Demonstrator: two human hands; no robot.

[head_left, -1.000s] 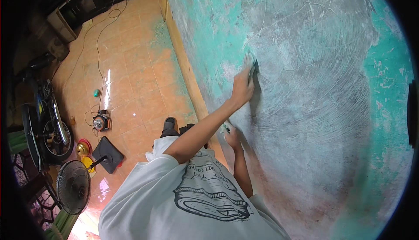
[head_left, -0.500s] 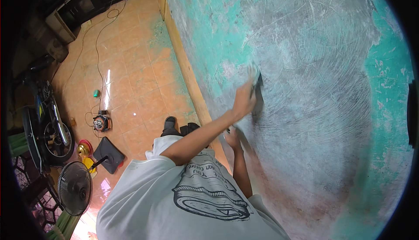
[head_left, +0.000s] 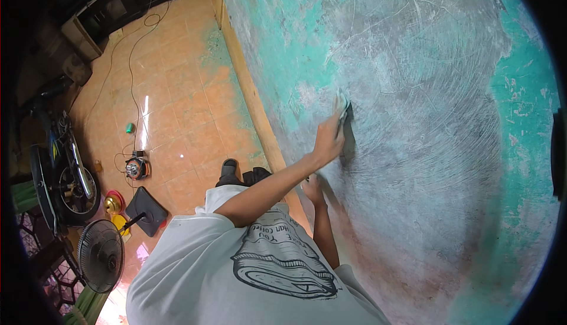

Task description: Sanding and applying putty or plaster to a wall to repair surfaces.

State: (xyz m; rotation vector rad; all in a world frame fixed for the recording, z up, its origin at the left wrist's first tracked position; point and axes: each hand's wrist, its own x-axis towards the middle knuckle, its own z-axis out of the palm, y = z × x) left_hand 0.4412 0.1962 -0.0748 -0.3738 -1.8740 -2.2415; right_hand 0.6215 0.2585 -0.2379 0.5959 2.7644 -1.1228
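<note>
My left hand (head_left: 332, 133) reaches across to the wall (head_left: 413, 124) on the right, its fingers pale with dust and pressed together against the surface. A dark edge shows beside the fingertips; whether it is a thin pad or shadow I cannot make out. The wall is scraped grey with swirling scratch marks, and patches of turquoise paint remain on it. Lower down, close to my body, my right hand (head_left: 312, 189) is curled near the wall's foot. A small dark spot shows at its fingers, too small to name.
A wooden skirting board (head_left: 251, 86) edges the tiled floor (head_left: 171, 98), where turquoise dust lies. To the left are a standing fan (head_left: 101, 255) with a black base, a motorcycle (head_left: 68, 174), an orange-and-black corded device (head_left: 136, 167), a green cup (head_left: 130, 128) and long cables.
My left hand has slid slightly down the wall, toward me. My right hand has barely moved, and the view has shifted a little.
</note>
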